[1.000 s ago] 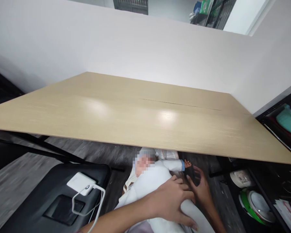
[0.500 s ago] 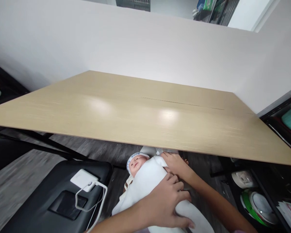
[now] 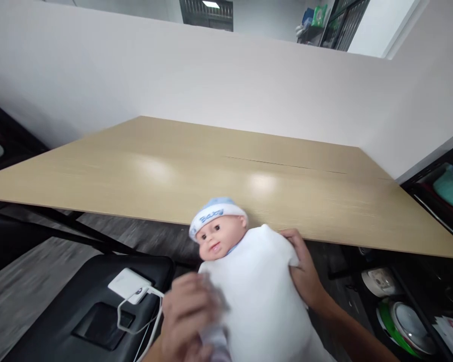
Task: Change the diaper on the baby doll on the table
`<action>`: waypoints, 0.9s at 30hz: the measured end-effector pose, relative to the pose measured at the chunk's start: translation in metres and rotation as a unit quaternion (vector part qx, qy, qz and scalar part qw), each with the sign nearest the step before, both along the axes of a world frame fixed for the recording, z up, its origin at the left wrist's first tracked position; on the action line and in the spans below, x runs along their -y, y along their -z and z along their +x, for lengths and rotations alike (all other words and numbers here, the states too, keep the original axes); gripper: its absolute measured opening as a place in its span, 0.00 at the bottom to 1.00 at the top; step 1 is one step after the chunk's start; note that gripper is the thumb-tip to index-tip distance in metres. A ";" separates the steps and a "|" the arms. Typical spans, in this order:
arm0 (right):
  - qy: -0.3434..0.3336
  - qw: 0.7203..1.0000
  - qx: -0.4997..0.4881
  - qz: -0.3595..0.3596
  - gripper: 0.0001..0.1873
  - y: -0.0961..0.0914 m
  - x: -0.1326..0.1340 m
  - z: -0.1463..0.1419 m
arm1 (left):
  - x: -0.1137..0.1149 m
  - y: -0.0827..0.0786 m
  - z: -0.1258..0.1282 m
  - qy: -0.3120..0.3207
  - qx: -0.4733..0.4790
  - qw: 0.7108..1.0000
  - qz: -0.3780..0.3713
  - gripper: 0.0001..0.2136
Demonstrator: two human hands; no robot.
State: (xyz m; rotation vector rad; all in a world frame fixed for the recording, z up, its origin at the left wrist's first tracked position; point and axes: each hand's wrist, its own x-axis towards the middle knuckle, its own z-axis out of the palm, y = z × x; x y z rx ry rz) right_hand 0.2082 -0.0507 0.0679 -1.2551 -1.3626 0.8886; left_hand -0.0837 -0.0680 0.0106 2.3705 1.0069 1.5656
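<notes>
A baby doll (image 3: 222, 235) in a blue and white cap (image 3: 217, 213) is upright in front of the table's near edge, its head tilted to the left. A white cloth (image 3: 264, 281) covers its body up to the neck. My right hand (image 3: 305, 271) grips the doll's right-hand side through the cloth, thumb near the top. My left hand (image 3: 189, 311) is at the cloth's left side, smeared by motion. Its fingers look bent, but whether they hold the cloth cannot be seen.
A light wooden table (image 3: 173, 166) stretches ahead to a white wall (image 3: 211, 75). At left, a black chair (image 3: 98, 271) bears a white power bank (image 3: 130, 285) with a cable and a dark phone (image 3: 102, 326). Black shelves with bowls (image 3: 407, 322) stand at right.
The doll has risen from lap level to a more upright pose, its head now above the table's edge. My left hand has moved left off the cloth's front; my right hand has shifted right.
</notes>
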 end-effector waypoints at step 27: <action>0.071 0.902 0.425 0.025 0.18 0.015 -0.084 0.147 | -0.217 -0.071 0.047 0.139 -0.171 0.900 -0.377 0.29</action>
